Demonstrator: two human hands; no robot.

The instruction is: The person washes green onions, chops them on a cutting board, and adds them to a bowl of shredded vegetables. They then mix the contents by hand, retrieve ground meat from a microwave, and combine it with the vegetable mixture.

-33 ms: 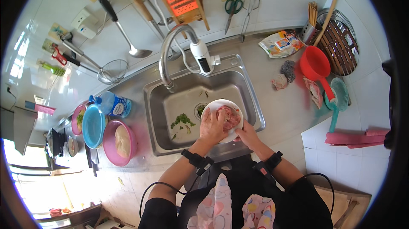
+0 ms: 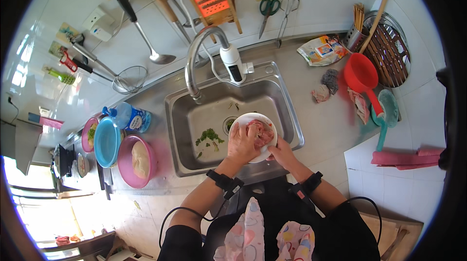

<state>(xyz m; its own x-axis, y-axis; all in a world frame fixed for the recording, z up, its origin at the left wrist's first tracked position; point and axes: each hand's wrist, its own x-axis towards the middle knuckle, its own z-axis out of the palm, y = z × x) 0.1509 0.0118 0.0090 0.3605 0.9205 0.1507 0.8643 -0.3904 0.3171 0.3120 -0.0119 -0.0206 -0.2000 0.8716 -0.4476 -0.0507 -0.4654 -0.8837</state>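
Over the front right part of the steel sink (image 2: 187, 163), a white bowl (image 2: 239, 119) of raw pinkish-red meat (image 2: 263, 133) is tilted toward me. My right hand (image 2: 282, 153) grips the bowl by its near right rim, the thumb on top. My left hand (image 2: 242, 145) reaches into the bowl, its fingers curled against the meat; the fingertips are partly hidden. Below the bowl, the drain (image 2: 228, 124) is partly covered. Chopped green scraps (image 2: 209, 135) lie on the sink floor to the left of the bowl.
The curved faucet (image 2: 193, 57) arches over the sink. Left stand a pink basin (image 2: 123, 168) with pale dough, a blue basin (image 2: 105, 148) and a blue-capped bottle (image 2: 130, 117). Right lie a red ladle (image 2: 360, 72), a green ladle (image 2: 387, 101), a scouring pad (image 2: 330, 80) and a plastic packet (image 2: 323, 51).
The whole view has shifted very slightly. Both hands keep the same hold on the bowl and the meat.
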